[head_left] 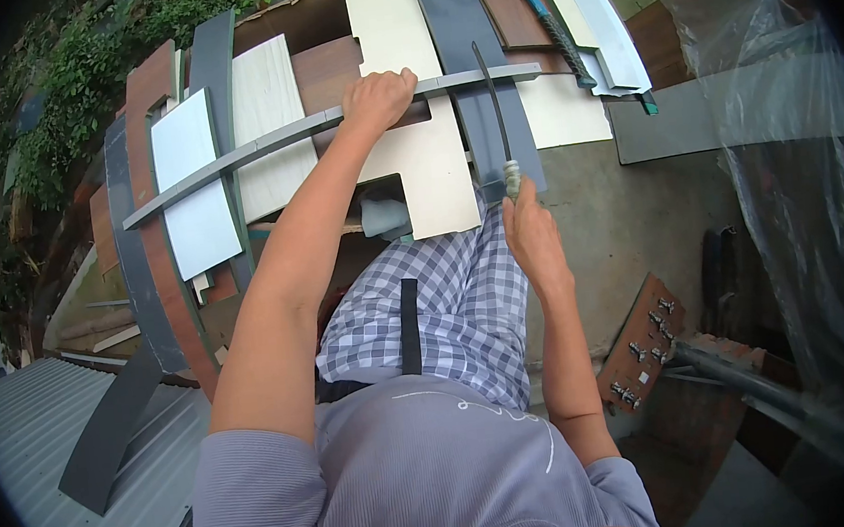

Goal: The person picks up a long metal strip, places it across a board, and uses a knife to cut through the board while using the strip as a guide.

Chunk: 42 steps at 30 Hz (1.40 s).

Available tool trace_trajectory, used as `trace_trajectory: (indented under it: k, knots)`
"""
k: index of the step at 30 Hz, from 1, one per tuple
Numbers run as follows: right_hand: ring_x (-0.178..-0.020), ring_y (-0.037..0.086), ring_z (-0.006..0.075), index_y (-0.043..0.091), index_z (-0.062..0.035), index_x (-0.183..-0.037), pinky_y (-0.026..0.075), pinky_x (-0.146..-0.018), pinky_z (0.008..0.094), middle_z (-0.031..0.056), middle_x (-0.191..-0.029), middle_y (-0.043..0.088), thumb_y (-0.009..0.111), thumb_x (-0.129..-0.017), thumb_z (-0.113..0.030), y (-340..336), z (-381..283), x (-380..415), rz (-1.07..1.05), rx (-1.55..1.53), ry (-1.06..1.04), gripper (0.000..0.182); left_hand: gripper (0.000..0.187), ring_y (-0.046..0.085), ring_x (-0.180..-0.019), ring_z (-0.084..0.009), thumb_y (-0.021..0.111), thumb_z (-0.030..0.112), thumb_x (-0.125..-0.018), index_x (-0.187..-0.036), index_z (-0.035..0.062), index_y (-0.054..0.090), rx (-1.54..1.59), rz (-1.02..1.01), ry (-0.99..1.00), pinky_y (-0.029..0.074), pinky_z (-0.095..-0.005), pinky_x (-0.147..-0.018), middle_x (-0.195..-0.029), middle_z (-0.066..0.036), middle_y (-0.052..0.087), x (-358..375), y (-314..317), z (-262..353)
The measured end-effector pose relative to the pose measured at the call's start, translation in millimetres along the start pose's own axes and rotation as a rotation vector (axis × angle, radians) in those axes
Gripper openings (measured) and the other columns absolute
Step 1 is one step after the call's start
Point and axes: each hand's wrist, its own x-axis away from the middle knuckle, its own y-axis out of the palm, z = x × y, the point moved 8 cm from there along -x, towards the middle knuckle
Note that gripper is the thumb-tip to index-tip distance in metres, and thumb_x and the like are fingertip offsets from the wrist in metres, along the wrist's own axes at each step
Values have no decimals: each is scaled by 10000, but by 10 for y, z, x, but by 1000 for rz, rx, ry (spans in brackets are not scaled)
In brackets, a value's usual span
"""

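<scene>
Two bare hands at work over a spread of loose boards. Left hand (380,101): closed, fingers curled over a long grey strip (276,141), knuckles up, arm stretched well forward. Right hand (532,229): wrapped round the pale grip of a long-bladed tool (497,111), held near the body; thin dark blade points away from the person. Edge of blade too fine to tell whether toothed.

Position of strip: lies slantwise across several boards, left end nearer the body, right end farther off. Blade crosses it near its right end, right of the left hand; actual contact cannot be told from this angle. Below the crossing, a dark grey board (521,129); just left of that, a cream board (440,182) with a notched edge.

Surroundings: claw hammer (549,26) rests on the boards at far right, butt of its handle near the strip's right end. White board (197,188) under the strip's left part. Clear plastic sheet (784,152) hangs on the right. Lower right, a brown panel (619,359) bearing small metal fittings. Lower left, corrugated sheeting (31,438); upper left, green foliage (105,80).
</scene>
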Motion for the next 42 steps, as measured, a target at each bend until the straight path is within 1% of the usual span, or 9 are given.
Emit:
trace_trajectory:
  k: [3,6,14,16,23,33,36,41,42]
  knots:
    - [-804,570,484,372,-6,-1136,435,-700,545,325,-835,592,437,-916,-180,92,137,31,58,-80,-36,288,530,619,-746,-375,277,293,-875,-668,-31,641,-73,38,53,473,-441,-751,-750,-235,633,93,10,38]
    - [-808,567,489,373,0,-1126,430,-704,546,320,-835,594,422,-919,-175,45,116,-37,44,-120,13,276,550,593,-763,-417,278,329,-871,-675,-58,616,-22,1,13,454,-483,-757,-778,-265,616,117,2,36]
    - [-809,556,499,388,-7,-1085,422,-699,555,311,-836,598,410,-918,-190,-51,-218,-832,172,-60,-117,249,552,595,-754,-411,281,331,-867,-672,-55,624,-39,28,58,453,-480,-761,-769,-267,616,126,-39,73]
    - [-806,556,497,388,-9,-1098,420,-692,555,309,-835,598,415,-916,-183,-39,-152,-703,149,-50,-105,252,481,619,-679,-361,304,257,-870,-656,-26,629,-72,57,61,490,-431,-694,-696,-211,631,112,-24,72]
    - [-777,563,481,382,-27,-1166,417,-663,549,298,-819,597,443,-908,-145,127,299,181,97,-132,2,290,499,614,-658,-350,287,266,-869,-635,-20,623,-43,38,43,490,-426,-681,-686,-206,630,110,-3,45]
    - [-789,560,482,396,-17,-1108,417,-675,545,293,-821,597,436,-912,-162,6,-92,-644,194,-63,-149,247,517,606,-703,-368,274,283,-868,-653,-25,630,-54,27,72,477,-442,-706,-725,-224,626,118,-15,76]
    - [-786,557,486,400,-23,-1086,415,-674,545,297,-820,597,436,-913,-171,-1,-79,-590,200,-74,-150,230,528,598,-735,-389,272,304,-861,-658,-35,623,12,13,30,461,-464,-734,-756,-248,620,106,28,35]
    - [-810,558,481,385,-50,-1174,409,-671,539,302,-820,595,446,-910,-160,132,231,-41,127,-119,0,292,521,602,-724,-388,278,298,-857,-657,-35,625,11,-3,31,467,-461,-733,-744,-240,623,116,28,36]
    - [-810,558,481,385,-50,-1174,409,-671,539,302,-820,595,446,-910,-160,134,243,32,122,-118,0,292,514,613,-715,-360,283,290,-863,-654,-17,639,-13,16,32,474,-435,-727,-729,-222,632,117,24,35]
